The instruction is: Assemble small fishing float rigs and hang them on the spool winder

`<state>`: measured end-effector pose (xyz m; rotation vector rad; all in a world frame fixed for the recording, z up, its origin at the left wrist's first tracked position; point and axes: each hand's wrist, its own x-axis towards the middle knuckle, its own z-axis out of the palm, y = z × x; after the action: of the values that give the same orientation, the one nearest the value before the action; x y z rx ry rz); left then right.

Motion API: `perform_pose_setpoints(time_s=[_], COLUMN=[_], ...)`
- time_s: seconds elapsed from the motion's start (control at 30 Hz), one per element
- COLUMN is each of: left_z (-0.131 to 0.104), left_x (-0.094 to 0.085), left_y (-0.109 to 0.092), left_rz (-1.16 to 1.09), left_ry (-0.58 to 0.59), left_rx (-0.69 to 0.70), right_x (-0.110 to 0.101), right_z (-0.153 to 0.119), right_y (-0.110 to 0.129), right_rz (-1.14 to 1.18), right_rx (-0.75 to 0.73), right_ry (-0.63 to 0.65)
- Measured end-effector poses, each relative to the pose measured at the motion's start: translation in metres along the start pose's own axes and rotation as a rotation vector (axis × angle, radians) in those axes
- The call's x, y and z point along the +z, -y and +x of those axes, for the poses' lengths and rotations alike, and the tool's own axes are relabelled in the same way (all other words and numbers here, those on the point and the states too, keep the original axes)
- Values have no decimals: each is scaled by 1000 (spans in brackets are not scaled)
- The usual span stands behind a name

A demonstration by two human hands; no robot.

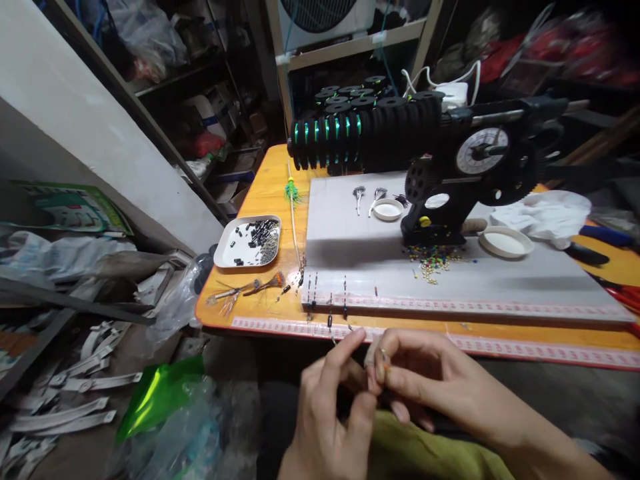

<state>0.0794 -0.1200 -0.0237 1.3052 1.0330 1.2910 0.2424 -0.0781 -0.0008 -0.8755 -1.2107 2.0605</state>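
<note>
My left hand [335, 393] and my right hand [425, 373] meet fingertip to fingertip just before the table's front edge, above an olive-green cloth [430, 447]. Both are closed in a pinch. A speck of orange shows at the right fingertips, too small to name, and what the left fingers hold is hidden. Just beyond the left hand, a thin line with a black barrel-like piece [330, 321] lies over the edge of the pale board [350, 253]. Similar threaded lines [345, 293] lie beside it.
A white tray [220, 250] of small black and metal parts stands left. Colourful small pieces [434, 267] lie under a black machine with spools [465, 160]. Shallow white dishes [506, 243] flank it. Tape-measure strips [500, 347] run along the front. Wire bundles [265, 283] lie left.
</note>
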Motion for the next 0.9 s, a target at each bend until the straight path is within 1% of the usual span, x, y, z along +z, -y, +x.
perform_pose_setpoints(time_s=[0.03, 0.07, 0.1, 0.13, 0.2, 0.27, 0.3, 0.33, 0.37, 0.4, 0.43, 0.47, 0.53, 0.6, 0.63, 0.67, 0.73, 0.8, 0.9], left_z=[11, 24, 36, 48, 68, 81, 84, 86, 86, 86, 85, 84, 83, 83, 83, 82, 80, 76, 68], left_x=[-1, 0, 2, 7, 19, 30, 33, 36, 37, 37, 37, 37, 36, 35, 35, 35, 33, 31, 29], left_y=[-5, -10, -14, -18, -23, -24, -24, -23, -21, -21, -20, -20, -22, -24, -25, -26, -26, -25, -21], left_rz=[168, 258, 267, 207, -19, -283, -386, -459, -499, -507, -492, -467, -417, -413, -435, -472, -555, -603, -641], left_ry=[30, -6, -12, -13, -31, -12, 12, 35, 55, 70, 79, 85, 89, 102, 117, 134, 156, 160, 144], left_rx=[63, 111, 136, 119, 16, -70, -90, -100, -110, -125, -136, -139, -123, -106, -108, -120, -147, -168, -198], right_x=[-1, -2, -3, -5, -9, -16, -21, -25, -30, -34, -38, -40, -41, -37, -35, -31, -24, -18, -13], right_z=[-3, -5, -7, -9, -12, -14, -14, -13, -12, -8, -3, 3, 17, 30, 36, 41, 47, 49, 49], right_y=[3, 6, 9, 11, 16, 24, 31, 39, 48, 57, 67, 76, 90, 99, 101, 101, 102, 102, 104], right_rz=[-110, -241, -384, -528, -776, -928, -942, -894, -783, -624, -441, -263, -9, 111, 154, 196, 278, 328, 316], right_rx=[-27, -63, -109, -160, -263, -350, -376, -389, -388, -374, -349, -311, -213, -100, -53, -15, 12, -12, -58], right_ry=[-60, -113, -158, -191, -220, -248, -288, -345, -394, -423, -410, -350, -135, 54, 105, 120, 72, -2, -70])
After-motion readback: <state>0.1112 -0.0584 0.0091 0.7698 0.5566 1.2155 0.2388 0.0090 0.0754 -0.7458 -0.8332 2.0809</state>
